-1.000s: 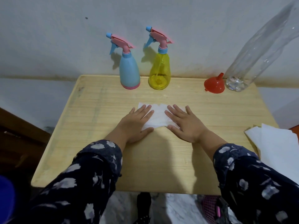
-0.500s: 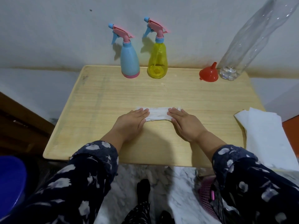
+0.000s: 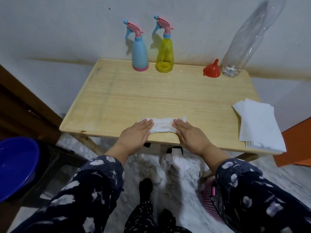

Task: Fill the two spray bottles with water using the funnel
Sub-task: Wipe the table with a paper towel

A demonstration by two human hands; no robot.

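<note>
A blue spray bottle (image 3: 140, 54) and a yellow spray bottle (image 3: 165, 56), both with pink trigger heads screwed on, stand side by side at the back of the wooden table (image 3: 117, 98). A red funnel (image 3: 211, 70) lies mouth-down at the back right, next to a tall clear plastic bottle (image 3: 242, 47) with a little water at its bottom. My left hand (image 3: 135, 134) and my right hand (image 3: 188, 134) press flat on the two ends of a white tissue (image 3: 162, 126) near the table's front edge.
A stack of white tissues (image 3: 259, 126) lies at the table's right edge. A blue basin (image 3: 15, 165) sits on a dark stool at the left, a pink basket (image 3: 210, 199) on the marble floor at the right. An orange object (image 3: 296, 143) is at far right.
Both hands have dragged the tissue across the table from the middle toward the front edge, and the tissue has bunched into a narrower strip. The view has pulled back and tilted down.
</note>
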